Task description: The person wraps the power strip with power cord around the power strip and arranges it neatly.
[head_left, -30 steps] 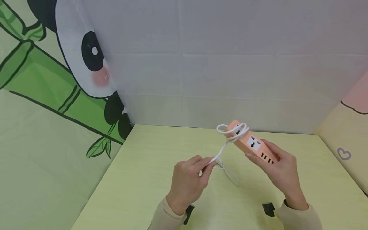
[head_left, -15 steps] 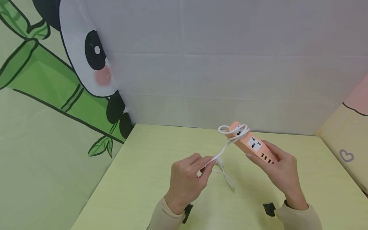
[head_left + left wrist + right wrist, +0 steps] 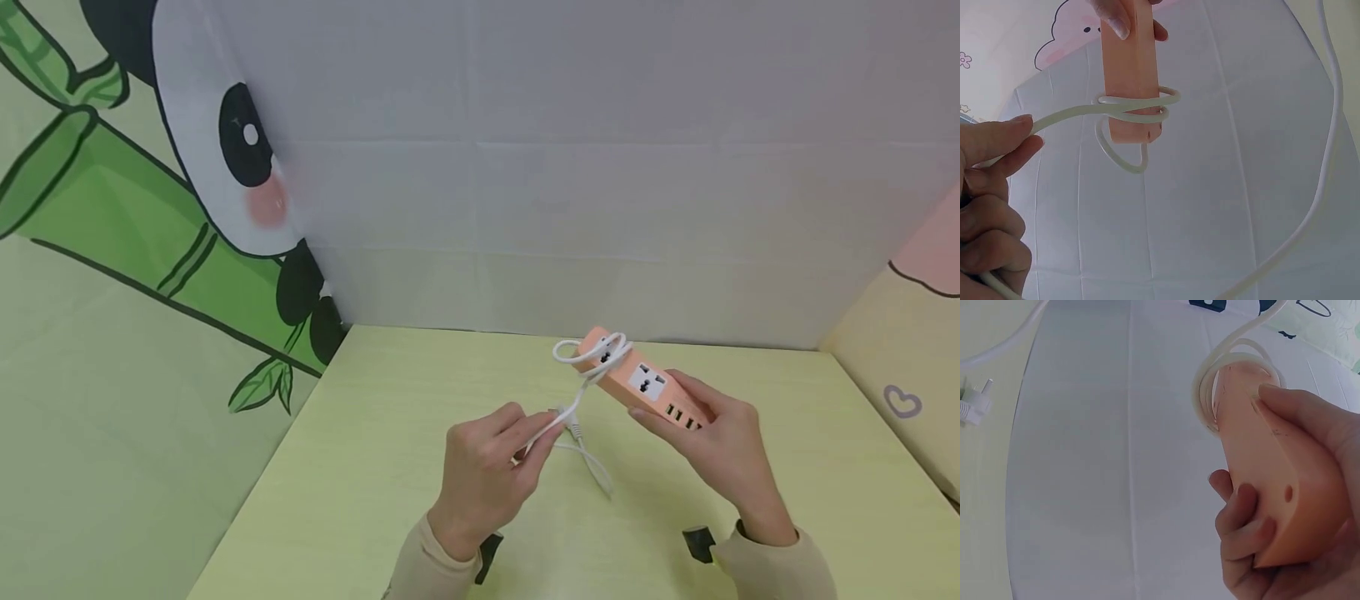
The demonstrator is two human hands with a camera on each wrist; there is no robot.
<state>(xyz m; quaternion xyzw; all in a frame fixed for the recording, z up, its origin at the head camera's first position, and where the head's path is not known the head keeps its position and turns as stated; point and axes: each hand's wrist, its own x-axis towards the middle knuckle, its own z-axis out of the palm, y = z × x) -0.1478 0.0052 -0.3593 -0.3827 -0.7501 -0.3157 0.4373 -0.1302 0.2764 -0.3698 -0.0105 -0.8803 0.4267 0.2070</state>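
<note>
Left hand (image 3: pixel 487 468): fingers are pinching a thin white cable (image 3: pixel 1067 114) | right hand (image 3: pixel 718 440): fingers are gripping a long peach plastic power strip (image 3: pixel 645 381), cable loops circling its end ahead of them | versus earlier: strip is shifting toward left fingers

The desk (image 3: pixel 420 375) has a pale yellow-green top. Directly behind the desk rises a plain grey wall (image 3: pixel 585 208), lavender-tinged higher up and greener close to the desk, crossed by 2 long horizontal creases. Left of the desk, a light green wall (image 3: pixel 90 375) carries a printed panda (image 3: pixel 195 158), 1 dark eye and 1 pink cheek showing, over a thick bamboo stalk (image 3: pixel 127 200) and small leaves (image 3: pixel 258 387). Right of the desk, a cream wall (image 3: pixel 855 342) bears a pink patch (image 3: pixel 933 242) and, lower down, 1 purple heart outline (image 3: pixel 889 403). Shadows on the desk are faint and soft.
</note>
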